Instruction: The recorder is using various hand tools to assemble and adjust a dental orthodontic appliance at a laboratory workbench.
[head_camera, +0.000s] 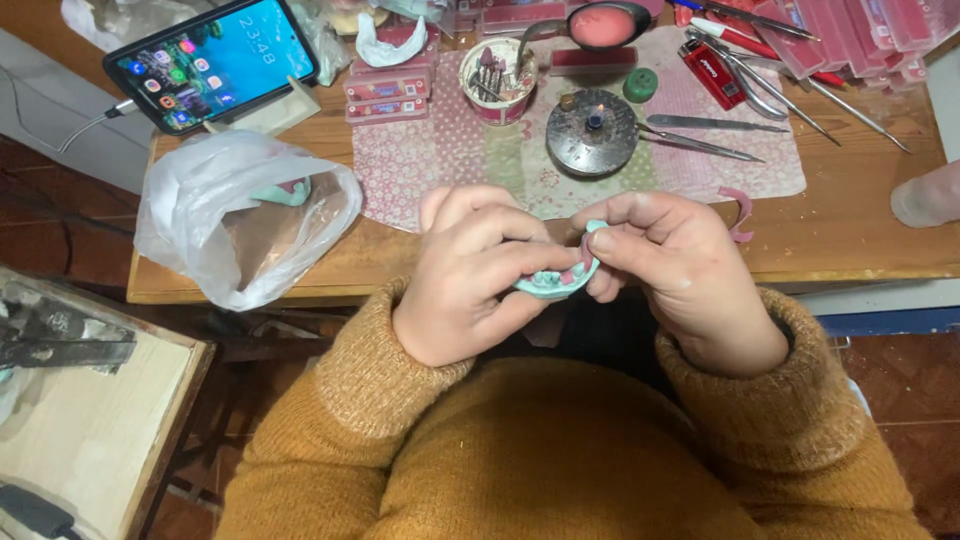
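From my remote seat I see the left hand (465, 275) and right hand (670, 275) both clenched on a small teal dental model (553, 283) with pink wax along its arch, held between them just above the lap, at the near edge of the wooden table (850, 240). Beyond lies a patterned cloth mat (440, 160) (pink and floral), bearing a lit round metal burner (592, 132) and metal instruments (700, 135). Left, a clear plastic bag (245, 215); farther back, a propped smartphone (212, 62).
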